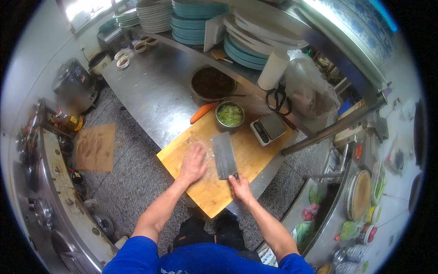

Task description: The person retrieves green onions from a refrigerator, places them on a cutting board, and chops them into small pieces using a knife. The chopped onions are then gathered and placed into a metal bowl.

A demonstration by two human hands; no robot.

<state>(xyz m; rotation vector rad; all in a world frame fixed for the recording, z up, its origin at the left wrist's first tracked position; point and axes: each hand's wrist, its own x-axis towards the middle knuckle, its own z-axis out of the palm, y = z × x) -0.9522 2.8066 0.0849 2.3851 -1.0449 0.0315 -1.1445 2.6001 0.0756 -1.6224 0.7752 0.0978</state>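
My right hand (241, 187) grips the handle of a broad cleaver (224, 156), its blade flat and pointing away from me over the wooden cutting board (212, 202). Fingers apart, my left hand (194, 163) is over the board's left half, slightly blurred and holding nothing. Small pale scraps lie between the hand and the blade. Beyond the cleaver stands a metal bowl (230, 125) of shredded green vegetable (230, 114). A carrot (204, 112) lies at the board's far left edge. On the far right part sits a digital kitchen scale (268, 128).
A large pot (214, 83) of dark contents stands on the steel table (160, 89) behind the bowl. Black-handled scissors (279, 100) and a paper roll (273, 70) are by the shelf holding stacked plates (187, 22). A metal post (318, 135) rises at the right.
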